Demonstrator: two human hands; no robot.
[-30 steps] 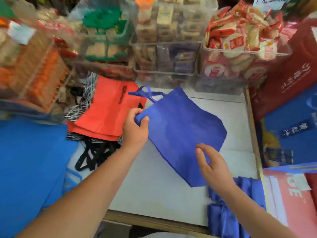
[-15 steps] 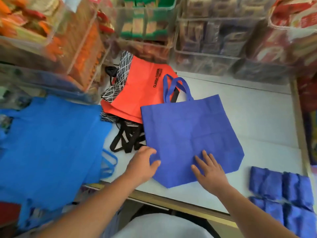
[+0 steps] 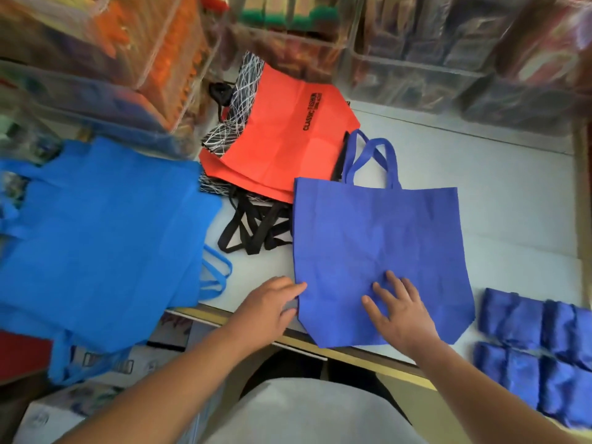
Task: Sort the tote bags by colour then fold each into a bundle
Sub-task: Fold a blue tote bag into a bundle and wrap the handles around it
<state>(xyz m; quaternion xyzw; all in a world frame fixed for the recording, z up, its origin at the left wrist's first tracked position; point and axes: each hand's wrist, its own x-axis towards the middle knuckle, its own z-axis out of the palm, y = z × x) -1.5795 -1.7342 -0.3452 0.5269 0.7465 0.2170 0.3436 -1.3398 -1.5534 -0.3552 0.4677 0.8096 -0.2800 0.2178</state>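
Observation:
A dark blue tote bag (image 3: pixel 374 238) lies flat on the white table (image 3: pixel 512 200), handles pointing away from me. My right hand (image 3: pixel 400 310) presses on its lower part with fingers spread. My left hand (image 3: pixel 267 310) touches the bag's lower left edge, fingers nearly straight. Orange-red tote bags (image 3: pixel 282 139) lie stacked behind it on black-and-white patterned bags (image 3: pixel 243 88) with black handles (image 3: pixel 253 229). Light blue tote bags (image 3: pixel 96 235) are piled at the left. Several folded dark blue bundles (image 3: pixel 538 344) sit at the right.
Clear plastic bins of packaged snacks (image 3: pixel 416 52) wall in the back and left of the table. The table's wooden front edge (image 3: pixel 362 352) runs just under my hands. Cardboard boxes (image 3: pixel 105 379) stand below at the left.
The dark blue bag went from held up and tilted to lying flat with its handles away. My left hand slid to its lower left edge and my right hand flattened on it.

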